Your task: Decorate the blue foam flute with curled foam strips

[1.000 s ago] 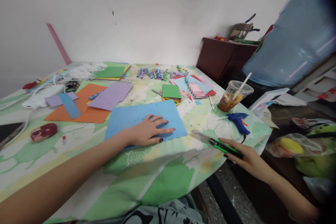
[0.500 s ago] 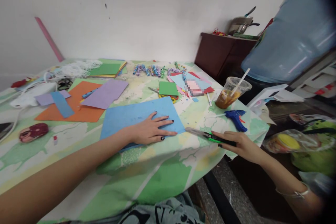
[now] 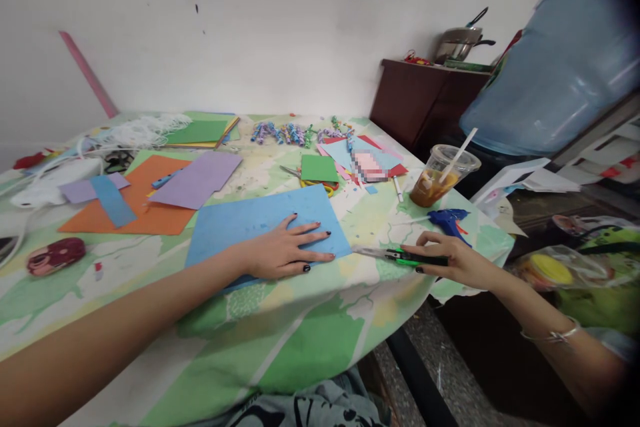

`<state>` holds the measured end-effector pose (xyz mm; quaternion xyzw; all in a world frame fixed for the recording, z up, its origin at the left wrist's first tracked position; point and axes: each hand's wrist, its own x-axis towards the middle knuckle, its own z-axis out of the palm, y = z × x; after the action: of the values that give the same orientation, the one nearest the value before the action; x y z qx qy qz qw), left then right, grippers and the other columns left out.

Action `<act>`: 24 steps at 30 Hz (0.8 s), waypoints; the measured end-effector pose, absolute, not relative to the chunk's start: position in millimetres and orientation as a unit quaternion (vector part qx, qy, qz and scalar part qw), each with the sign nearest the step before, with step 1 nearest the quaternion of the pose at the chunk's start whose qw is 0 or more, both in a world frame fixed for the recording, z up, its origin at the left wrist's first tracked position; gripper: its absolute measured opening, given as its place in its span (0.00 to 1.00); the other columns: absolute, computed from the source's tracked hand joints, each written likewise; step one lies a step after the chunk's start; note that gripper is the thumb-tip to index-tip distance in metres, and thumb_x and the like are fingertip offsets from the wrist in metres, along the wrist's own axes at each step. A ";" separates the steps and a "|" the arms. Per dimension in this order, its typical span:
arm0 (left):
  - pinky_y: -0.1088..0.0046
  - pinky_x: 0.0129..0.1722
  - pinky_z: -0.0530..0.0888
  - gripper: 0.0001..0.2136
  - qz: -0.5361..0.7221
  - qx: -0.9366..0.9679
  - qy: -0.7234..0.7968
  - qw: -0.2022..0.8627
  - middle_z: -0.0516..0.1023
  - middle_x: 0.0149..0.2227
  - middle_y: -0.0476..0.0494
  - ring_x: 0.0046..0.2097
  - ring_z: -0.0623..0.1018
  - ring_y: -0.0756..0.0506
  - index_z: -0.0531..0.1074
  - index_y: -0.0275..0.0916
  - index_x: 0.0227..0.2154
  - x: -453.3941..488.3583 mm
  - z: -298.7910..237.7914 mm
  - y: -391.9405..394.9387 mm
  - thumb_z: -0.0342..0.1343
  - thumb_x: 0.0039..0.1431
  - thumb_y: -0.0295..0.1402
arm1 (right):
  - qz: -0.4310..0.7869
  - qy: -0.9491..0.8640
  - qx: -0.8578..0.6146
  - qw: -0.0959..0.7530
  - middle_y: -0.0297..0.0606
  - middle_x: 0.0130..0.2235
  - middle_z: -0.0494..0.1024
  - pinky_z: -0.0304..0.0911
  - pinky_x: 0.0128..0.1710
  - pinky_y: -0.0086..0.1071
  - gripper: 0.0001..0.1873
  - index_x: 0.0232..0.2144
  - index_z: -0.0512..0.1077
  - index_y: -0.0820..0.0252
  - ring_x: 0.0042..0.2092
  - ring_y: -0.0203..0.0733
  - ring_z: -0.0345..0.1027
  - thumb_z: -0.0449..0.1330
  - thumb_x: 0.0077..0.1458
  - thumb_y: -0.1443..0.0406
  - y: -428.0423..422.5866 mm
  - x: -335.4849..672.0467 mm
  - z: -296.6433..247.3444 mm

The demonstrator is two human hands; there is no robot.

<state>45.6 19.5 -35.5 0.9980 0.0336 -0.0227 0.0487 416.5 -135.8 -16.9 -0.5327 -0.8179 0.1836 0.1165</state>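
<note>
My left hand [image 3: 277,252] lies flat with spread fingers on a sheet of blue paper [image 3: 240,220], pressing near its right side. In my right hand [image 3: 453,259] is a black and green utility knife [image 3: 400,255], held level above the table's front right edge. Its long grey blade points left, and the tip is by the paper's lower right corner; whether it touches the paper I cannot tell. Behind the blue sheet, a pair of scissors [image 3: 330,187] with yellow handles lies partly under a green paper square [image 3: 319,168].
A blue glue gun [image 3: 449,221] and a plastic cup of brown drink [image 3: 435,187] stand beyond my right hand. Orange paper [image 3: 165,217], purple paper [image 3: 200,180] and a white power strip [image 3: 55,183] lie left. Curled paper pieces [image 3: 283,135] sit at the back.
My right index finger has bent upward, and the knife lies slightly flatter, its tip still near the paper's corner. My left hand stays spread on the sheet. The view has shifted a little.
</note>
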 end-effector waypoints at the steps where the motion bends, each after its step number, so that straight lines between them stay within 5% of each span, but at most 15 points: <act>1: 0.37 0.56 0.42 0.22 -0.020 0.998 0.033 0.050 0.44 0.67 0.45 0.66 0.48 0.34 0.46 0.61 0.61 45.4 -35.5 19.5 0.37 0.65 0.42 | 0.186 -0.819 -0.531 0.115 0.41 0.41 0.70 0.63 0.41 0.33 0.23 0.55 0.66 0.51 0.39 0.40 0.67 0.55 0.58 0.57 -135.4 417.4 -17.4; 12: 0.37 0.55 0.47 0.23 0.006 0.999 0.015 0.034 0.53 0.65 0.43 0.63 0.56 0.33 0.49 0.63 0.60 42.2 -32.1 4.8 0.42 0.63 0.38 | 0.204 -0.817 -0.524 0.127 0.41 0.43 0.72 0.64 0.42 0.32 0.24 0.58 0.62 0.52 0.42 0.41 0.69 0.53 0.60 0.61 -163.4 401.8 -17.1; 19: 0.38 0.56 0.42 0.21 0.006 0.999 0.021 0.047 0.51 0.65 0.44 0.64 0.53 0.33 0.50 0.62 0.60 38.7 -36.2 5.2 0.39 0.64 0.41 | 0.125 -0.817 -0.557 0.083 0.40 0.46 0.71 0.65 0.40 0.31 0.25 0.60 0.56 0.45 0.42 0.40 0.69 0.48 0.61 0.66 -173.7 391.7 -18.5; 24: 0.42 0.56 0.46 0.20 0.020 0.998 0.028 0.052 0.59 0.61 0.43 0.59 0.60 0.34 0.55 0.63 0.58 46.7 -29.6 4.7 0.38 0.64 0.44 | 0.067 -0.825 -0.555 0.080 0.40 0.45 0.72 0.65 0.38 0.29 0.26 0.59 0.59 0.45 0.41 0.39 0.69 0.47 0.60 0.68 -168.0 394.5 -15.6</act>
<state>46.7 4.7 -29.6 0.9980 0.0275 0.0199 0.0525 394.5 -168.0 -15.6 -0.5553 -0.8250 0.0672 0.0804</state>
